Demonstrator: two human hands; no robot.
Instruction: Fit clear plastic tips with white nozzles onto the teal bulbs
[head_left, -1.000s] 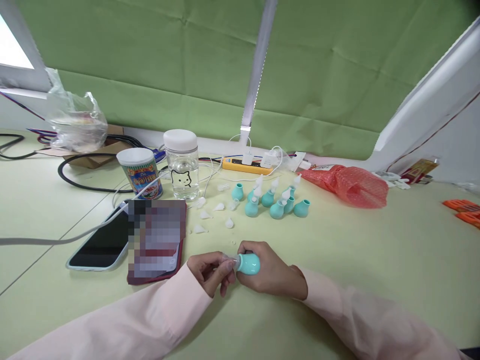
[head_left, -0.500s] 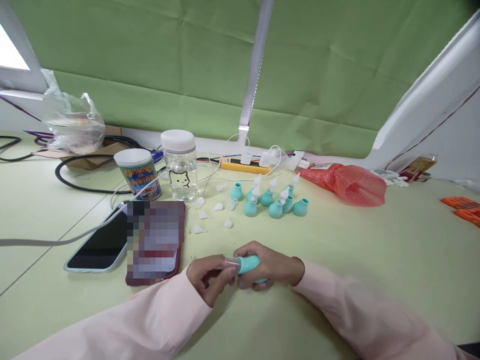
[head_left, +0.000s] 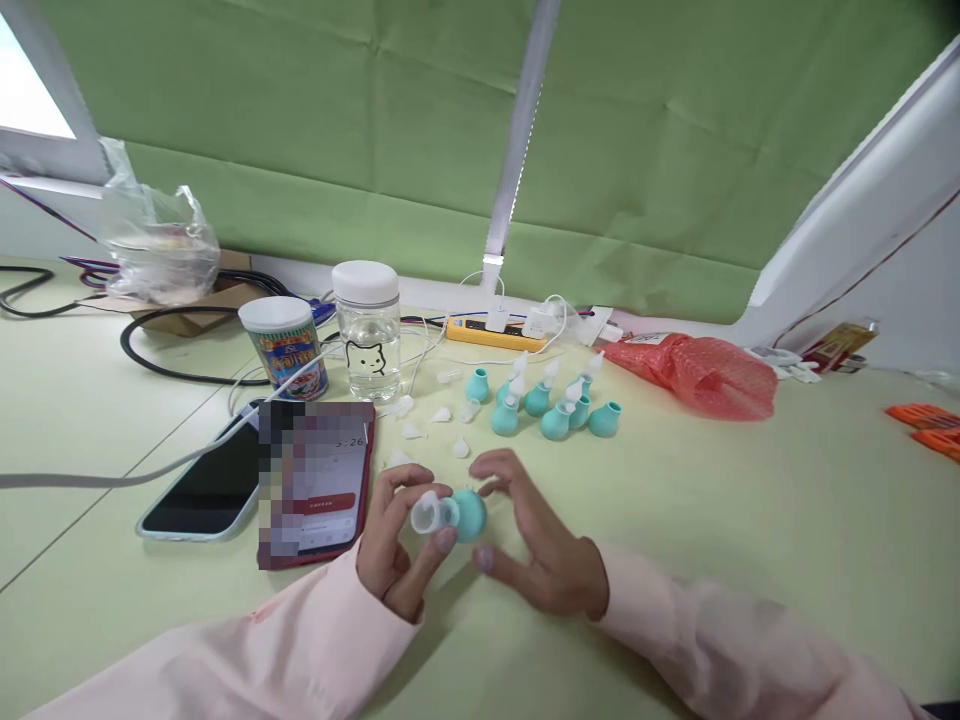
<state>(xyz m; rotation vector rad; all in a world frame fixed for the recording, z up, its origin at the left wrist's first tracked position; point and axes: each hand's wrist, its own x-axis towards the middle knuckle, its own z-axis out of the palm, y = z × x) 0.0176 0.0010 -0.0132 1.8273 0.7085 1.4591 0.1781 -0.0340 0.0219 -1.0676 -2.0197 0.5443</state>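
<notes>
Near the front middle of the table, my left hand (head_left: 401, 540) pinches a nasal aspirator with thumb and fingers. Its teal bulb (head_left: 471, 515) points right, and a clear plastic connector (head_left: 426, 513) sits in its mouth with the round open end facing me. My right hand (head_left: 544, 545) is open just right of the bulb, thumb and fingers spread apart; a fingertip may be touching it, I cannot tell. Beyond my hands stand several teal bulbs (head_left: 604, 419), some fitted with white pointed tips (head_left: 574, 393). Loose white tips (head_left: 461, 448) and a clear connector (head_left: 469, 410) lie to their left.
At left lie a black-screened phone (head_left: 202, 490) and a red-cased phone (head_left: 330, 510) with a cable across. Behind them stand a printed cup (head_left: 289, 350) and a clear water bottle (head_left: 371, 345). A yellow power strip (head_left: 480, 333) and red bubble wrap (head_left: 720, 375) are at the back.
My right hand has let go of the bulb and spread its fingers. My left hand keeps the aspirator, now turned so the connector's open end shows.
</notes>
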